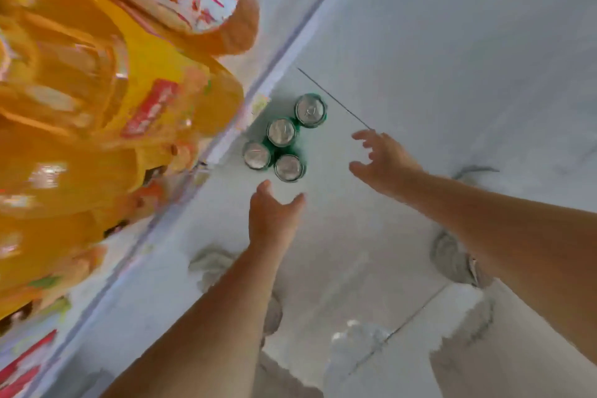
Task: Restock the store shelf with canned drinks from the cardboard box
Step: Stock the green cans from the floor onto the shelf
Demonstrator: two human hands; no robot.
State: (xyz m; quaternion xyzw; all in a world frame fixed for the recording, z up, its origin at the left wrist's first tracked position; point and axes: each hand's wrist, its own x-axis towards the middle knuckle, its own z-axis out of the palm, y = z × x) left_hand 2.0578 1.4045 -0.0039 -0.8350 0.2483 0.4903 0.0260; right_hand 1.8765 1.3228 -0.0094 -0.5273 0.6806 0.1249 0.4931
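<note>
A shop aisle: a store shelf [280, 53] is packed with rows of labelled orange drink bottles [97, 113]. Small paper tags [260, 103] sit on its front edge. Pale floor tiles [452, 42] run beside it, and four green cans [281, 132] stand at its foot.

Both forearms bare, outstretched, hands apart. On near side, left hand [274, 220] loose, thumb and fingers spread in wide arc, gripping nothing. Farther out, right hand [384, 161] with fingers splayed, slightly curled, gripping nothing.
</note>
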